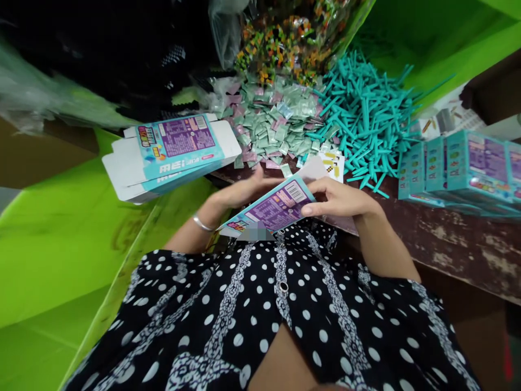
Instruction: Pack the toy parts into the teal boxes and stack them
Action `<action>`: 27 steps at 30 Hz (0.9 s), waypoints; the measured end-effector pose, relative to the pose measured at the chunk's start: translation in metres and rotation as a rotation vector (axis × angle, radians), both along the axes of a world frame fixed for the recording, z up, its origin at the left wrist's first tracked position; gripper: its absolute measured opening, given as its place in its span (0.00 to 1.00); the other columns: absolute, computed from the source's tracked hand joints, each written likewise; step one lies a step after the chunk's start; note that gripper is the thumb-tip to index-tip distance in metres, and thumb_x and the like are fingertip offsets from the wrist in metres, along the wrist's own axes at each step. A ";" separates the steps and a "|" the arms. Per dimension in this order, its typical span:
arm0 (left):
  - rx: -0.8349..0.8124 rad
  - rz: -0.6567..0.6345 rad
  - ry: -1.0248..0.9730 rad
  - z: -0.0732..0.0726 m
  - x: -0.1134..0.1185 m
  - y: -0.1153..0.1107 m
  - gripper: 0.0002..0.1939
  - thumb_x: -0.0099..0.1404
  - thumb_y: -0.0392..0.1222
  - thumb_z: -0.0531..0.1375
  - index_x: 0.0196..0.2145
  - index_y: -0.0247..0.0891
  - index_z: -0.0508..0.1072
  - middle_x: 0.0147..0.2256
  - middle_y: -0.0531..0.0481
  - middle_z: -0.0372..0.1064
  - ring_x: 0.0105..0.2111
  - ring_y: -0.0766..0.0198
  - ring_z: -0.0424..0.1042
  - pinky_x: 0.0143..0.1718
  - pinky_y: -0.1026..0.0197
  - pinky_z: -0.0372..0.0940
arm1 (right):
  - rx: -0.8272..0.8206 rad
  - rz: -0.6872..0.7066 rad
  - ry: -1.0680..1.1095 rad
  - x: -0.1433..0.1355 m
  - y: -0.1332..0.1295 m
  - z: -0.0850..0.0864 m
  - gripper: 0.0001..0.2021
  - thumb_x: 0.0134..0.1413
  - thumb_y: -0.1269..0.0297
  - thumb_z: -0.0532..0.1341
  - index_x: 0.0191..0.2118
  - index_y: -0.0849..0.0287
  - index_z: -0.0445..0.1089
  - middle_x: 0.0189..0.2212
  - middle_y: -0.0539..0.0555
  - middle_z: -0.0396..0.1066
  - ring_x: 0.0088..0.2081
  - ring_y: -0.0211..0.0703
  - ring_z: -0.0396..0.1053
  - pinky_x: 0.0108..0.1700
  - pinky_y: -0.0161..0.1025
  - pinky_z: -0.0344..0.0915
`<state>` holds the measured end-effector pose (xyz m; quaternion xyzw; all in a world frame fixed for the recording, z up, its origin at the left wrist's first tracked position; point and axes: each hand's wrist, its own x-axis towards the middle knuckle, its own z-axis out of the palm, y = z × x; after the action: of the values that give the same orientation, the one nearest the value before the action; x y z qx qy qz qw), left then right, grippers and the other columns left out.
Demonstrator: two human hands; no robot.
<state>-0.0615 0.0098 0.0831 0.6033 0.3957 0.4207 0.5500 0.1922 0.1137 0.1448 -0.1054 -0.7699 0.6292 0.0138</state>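
A teal and purple printed carton [277,206] is tilted in front of my chest, its barcode end up and to the right. My right hand [337,198] grips that upper end, the thumb across the printed face. My left hand [244,190] lies along the carton's far upper edge, thumb raised and apart; its fingertips are partly hidden behind the carton. Near them, a small pale green packet [286,171] shows at the edge. A white flap [311,169] stands up at the right end. Just beyond is a white printed sheet [334,165] with yellow pictures.
Flattened cartons [179,149] lie stacked at left. Ahead are a heap of small green and pink packets [272,125], a pile of teal plastic sticks [366,119] and a clear bag of orange and green pieces [288,43]. Filled-out cartons [468,168] stand at right on the worn brown table [448,244].
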 end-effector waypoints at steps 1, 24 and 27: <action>-0.050 -0.089 -0.034 0.001 -0.003 -0.001 0.31 0.81 0.70 0.57 0.57 0.42 0.85 0.56 0.38 0.84 0.55 0.47 0.85 0.56 0.46 0.81 | 0.002 -0.003 -0.007 0.001 0.000 -0.002 0.23 0.64 0.40 0.74 0.50 0.55 0.88 0.47 0.56 0.87 0.52 0.52 0.81 0.59 0.49 0.77; 0.119 0.614 -0.104 -0.078 0.032 0.031 0.35 0.74 0.79 0.59 0.45 0.43 0.81 0.42 0.43 0.81 0.42 0.53 0.79 0.47 0.50 0.74 | 0.441 -0.895 0.070 0.000 -0.009 -0.106 0.38 0.75 0.25 0.45 0.59 0.51 0.76 0.55 0.62 0.78 0.57 0.59 0.75 0.62 0.58 0.73; 0.073 0.670 -0.139 -0.094 0.030 0.034 0.40 0.71 0.84 0.58 0.27 0.42 0.70 0.26 0.49 0.68 0.30 0.59 0.68 0.35 0.54 0.68 | 0.422 -0.953 0.123 -0.004 -0.012 -0.121 0.35 0.74 0.25 0.48 0.34 0.52 0.68 0.39 0.58 0.73 0.43 0.52 0.73 0.53 0.53 0.73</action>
<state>-0.0316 0.0434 -0.0113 0.4289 0.5180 0.6322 0.3847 0.1880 0.1022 0.0240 -0.4019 -0.7443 0.3892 0.3648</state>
